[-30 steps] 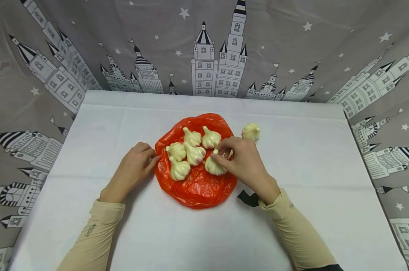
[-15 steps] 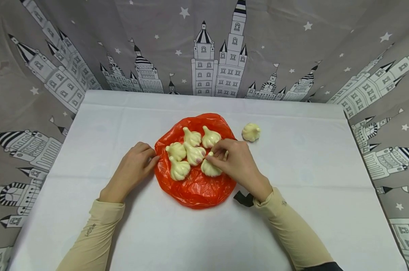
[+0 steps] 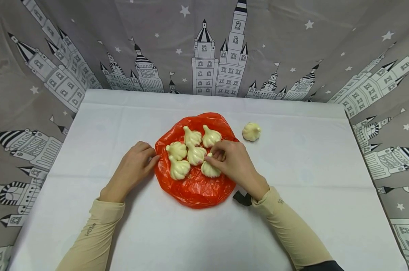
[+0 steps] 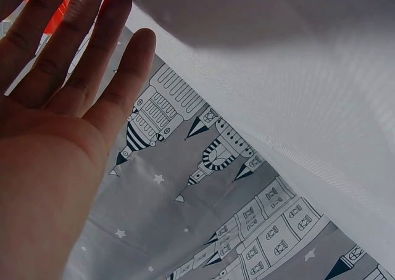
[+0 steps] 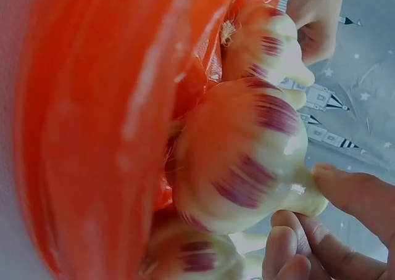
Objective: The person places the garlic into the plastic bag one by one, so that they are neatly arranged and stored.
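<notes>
A red plastic bag (image 3: 194, 194) lies spread on the white table with several pale garlic bulbs (image 3: 179, 169) on it. My right hand (image 3: 236, 162) pinches the stem of a garlic bulb (image 3: 209, 170) at the bag's right side, between thumb and fingertips. In the right wrist view this bulb (image 5: 241, 156) shows purple streaks and sits just inside the bag's raised edge. At the opposite side, my left hand (image 3: 136, 165) holds the bag's left rim with thumb and fingertips. The left wrist view shows its other fingers (image 4: 117, 89) extended, its grip out of sight.
One more garlic bulb (image 3: 251, 131) lies on the table behind my right hand, off the bag. A grey curtain (image 3: 285, 34) printed with castles and stars surrounds the white tabletop (image 3: 326, 150) at the back and sides.
My right hand has shifted slightly left with the pinched garlic bulb, closer to the middle bulbs, and is nearly still now. The left hand stays at the bag's rim.
</notes>
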`<state>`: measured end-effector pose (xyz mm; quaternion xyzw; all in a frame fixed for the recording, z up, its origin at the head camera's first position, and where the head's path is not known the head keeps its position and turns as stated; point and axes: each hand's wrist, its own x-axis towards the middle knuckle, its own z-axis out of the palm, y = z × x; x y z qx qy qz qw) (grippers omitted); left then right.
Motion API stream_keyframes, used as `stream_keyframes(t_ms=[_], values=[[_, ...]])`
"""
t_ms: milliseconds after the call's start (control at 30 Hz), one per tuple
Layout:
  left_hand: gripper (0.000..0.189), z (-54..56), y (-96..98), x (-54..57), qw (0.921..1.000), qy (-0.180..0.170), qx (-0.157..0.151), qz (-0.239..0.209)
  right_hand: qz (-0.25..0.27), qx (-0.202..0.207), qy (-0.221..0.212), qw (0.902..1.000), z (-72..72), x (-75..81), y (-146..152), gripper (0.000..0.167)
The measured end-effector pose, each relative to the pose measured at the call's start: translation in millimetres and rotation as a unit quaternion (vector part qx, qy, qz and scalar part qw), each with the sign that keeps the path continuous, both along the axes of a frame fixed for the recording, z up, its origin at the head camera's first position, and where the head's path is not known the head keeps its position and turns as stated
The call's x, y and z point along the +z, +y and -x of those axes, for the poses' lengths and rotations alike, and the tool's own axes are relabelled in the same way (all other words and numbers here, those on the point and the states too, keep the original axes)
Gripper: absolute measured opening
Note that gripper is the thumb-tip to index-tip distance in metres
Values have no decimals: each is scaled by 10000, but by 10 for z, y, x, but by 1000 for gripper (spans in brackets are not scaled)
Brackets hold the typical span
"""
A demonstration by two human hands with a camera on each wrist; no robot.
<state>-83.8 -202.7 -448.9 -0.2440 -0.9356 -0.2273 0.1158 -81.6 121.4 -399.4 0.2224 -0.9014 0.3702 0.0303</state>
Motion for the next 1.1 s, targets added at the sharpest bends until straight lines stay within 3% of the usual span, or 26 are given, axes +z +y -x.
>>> stream_keyframes(t_ms=[800, 1100], values=[[13, 2, -8, 4, 10000, -75, 16, 59, 286, -530, 592, 9964, 120, 173, 289, 15], [13, 2, -11, -5, 9999, -106, 23, 51, 238, -1149, 640, 9910, 221, 215, 550, 14]])
